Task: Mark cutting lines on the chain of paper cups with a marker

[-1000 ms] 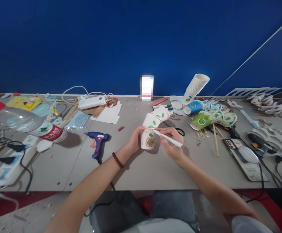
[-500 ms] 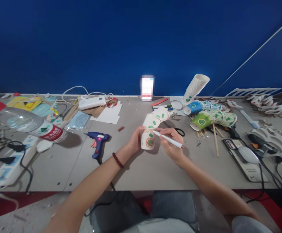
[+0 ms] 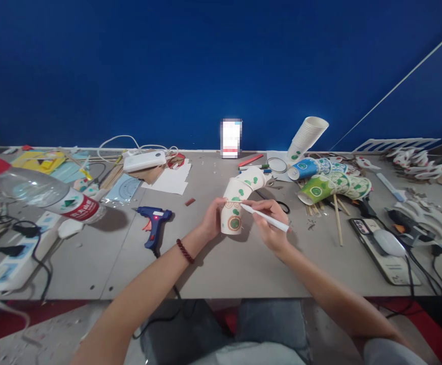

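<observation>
Several white paper cups with green and brown prints form a curved chain point(image 3: 239, 189) on the table in front of me. My left hand point(image 3: 213, 219) grips the left side of the nearest cup point(image 3: 231, 224), its fingers partly hidden behind it. Between the fingers of my right hand point(image 3: 272, 228) is a white marker pen point(image 3: 267, 219). The pen's tip is at the nearest cup's upper right side, by a brown and green print; whether it touches cannot be made out.
To the left lie a blue glue gun point(image 3: 153, 223) and a large plastic bottle point(image 3: 53, 195). A green cup chain point(image 3: 315, 189), a blue one point(image 3: 304, 168) and a leaning cup stack point(image 3: 307, 136) are at right. Scissors point(image 3: 281, 206) lie behind my right hand.
The pen and my right hand have shifted very slightly, the pen's rear end now a little higher. My left hand and the cup chain stay nearly still.
</observation>
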Tool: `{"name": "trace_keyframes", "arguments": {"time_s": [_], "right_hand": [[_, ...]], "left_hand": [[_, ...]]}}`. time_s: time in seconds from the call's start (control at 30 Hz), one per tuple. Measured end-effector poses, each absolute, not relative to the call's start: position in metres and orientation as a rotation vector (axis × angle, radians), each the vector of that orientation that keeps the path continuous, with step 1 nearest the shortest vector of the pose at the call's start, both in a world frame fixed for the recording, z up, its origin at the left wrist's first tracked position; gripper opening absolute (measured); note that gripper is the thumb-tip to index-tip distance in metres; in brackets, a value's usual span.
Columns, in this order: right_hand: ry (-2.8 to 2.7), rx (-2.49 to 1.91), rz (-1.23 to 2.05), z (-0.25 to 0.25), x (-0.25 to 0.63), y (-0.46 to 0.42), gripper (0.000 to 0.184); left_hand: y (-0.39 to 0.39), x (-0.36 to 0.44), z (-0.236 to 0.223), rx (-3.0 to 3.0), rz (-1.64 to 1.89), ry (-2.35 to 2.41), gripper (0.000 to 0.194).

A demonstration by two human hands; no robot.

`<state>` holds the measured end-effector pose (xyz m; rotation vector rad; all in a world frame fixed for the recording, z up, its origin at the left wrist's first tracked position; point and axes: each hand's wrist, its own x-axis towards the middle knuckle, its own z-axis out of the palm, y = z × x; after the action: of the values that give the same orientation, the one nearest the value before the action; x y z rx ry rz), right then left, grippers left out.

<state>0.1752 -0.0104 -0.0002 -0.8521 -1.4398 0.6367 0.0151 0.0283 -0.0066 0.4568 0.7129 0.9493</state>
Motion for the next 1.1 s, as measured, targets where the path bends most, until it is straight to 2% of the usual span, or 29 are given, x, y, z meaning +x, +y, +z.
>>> {"name": "trace_keyframes", "arguments": {"time_s": [0.2, 0.53, 0.93, 1.1], "right_hand": [[-1.462, -0.875, 0.625, -0.0015, 0.1758, -0.0125, 0.010], [-1.491, -0.832, 0.605, -0.0043, 0.1746, -0.0143, 0.003], [-1.568, -0.794, 0.508, -0.0029, 0.1725, -0.0161, 0.007], [-1.571, -0.772, 0.497, 0.0010, 0.1702, -0.0162, 0.007]], "left_hand": [[0.0281, 0.0150, -0.0069, 0.442, 0.952, 0.701, 0.034], [0.0302, 0.0133, -0.0062, 0.473, 0.967, 0.646, 0.024], [0.0279, 0.0153, -0.0049, 0.616, 0.881, 0.636, 0.046], [0.0283, 0.0152, -0.0068, 0.654, 0.936, 0.671, 0.032]]}}
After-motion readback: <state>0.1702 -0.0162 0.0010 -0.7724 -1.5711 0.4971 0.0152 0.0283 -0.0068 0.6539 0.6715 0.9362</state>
